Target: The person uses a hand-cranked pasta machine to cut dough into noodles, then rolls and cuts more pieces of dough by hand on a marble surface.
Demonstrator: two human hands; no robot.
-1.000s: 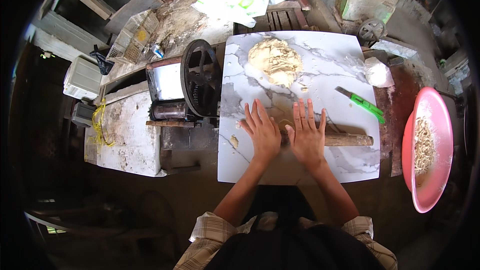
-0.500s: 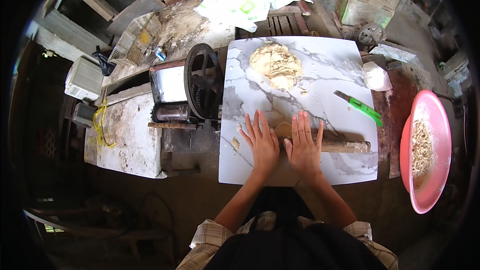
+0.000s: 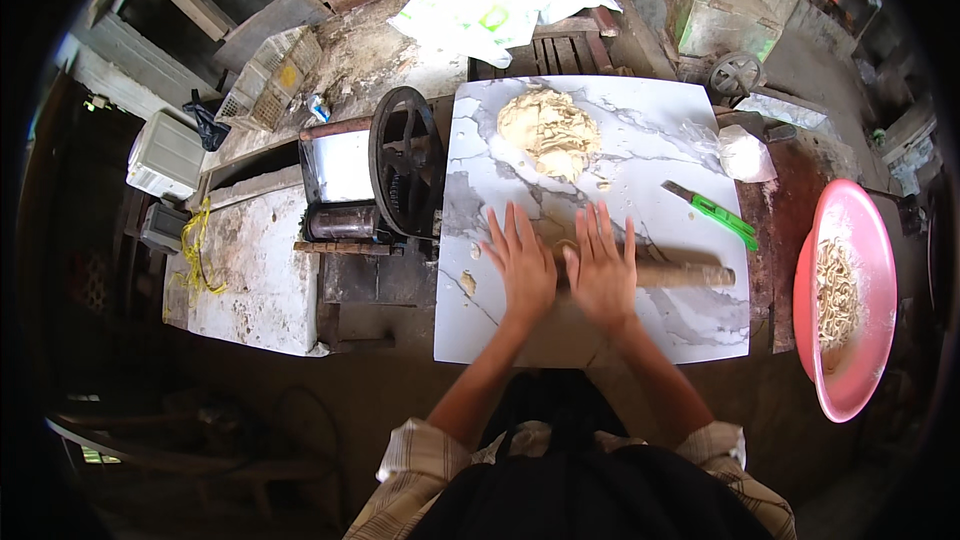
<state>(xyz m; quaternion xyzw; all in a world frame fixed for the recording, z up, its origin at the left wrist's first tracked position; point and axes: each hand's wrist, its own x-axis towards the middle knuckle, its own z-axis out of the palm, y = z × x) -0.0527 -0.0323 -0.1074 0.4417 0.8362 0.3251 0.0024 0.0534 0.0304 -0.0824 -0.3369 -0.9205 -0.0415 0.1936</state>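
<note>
Both palms press flat on a wooden rolling pin (image 3: 692, 274) lying crosswise on a white marble-patterned board (image 3: 650, 120). My left hand (image 3: 524, 275) covers the pin's left part, fingers stretched forward. Beside it, my right hand (image 3: 603, 278) lies on the pin the same way; the pin's right end sticks out past it. A bit of dough (image 3: 564, 245) shows between the hands, mostly hidden by them and the pin. Farther back on the board rests a rough mound of pale dough (image 3: 548, 133). A green-handled cutter knife (image 3: 722, 220) lies to the right.
Left of the board stands a roller machine with a dark handwheel (image 3: 408, 162). A pink basin (image 3: 870, 270) holding cut noodle strands is at the right. A bag of white powder (image 3: 745, 154) touches the board's right edge. A white sack (image 3: 505, 5) lies behind.
Both hands have pushed slightly forward, away from me, and the rolling pin has moved with them. Less of the dough between the hands shows now.
</note>
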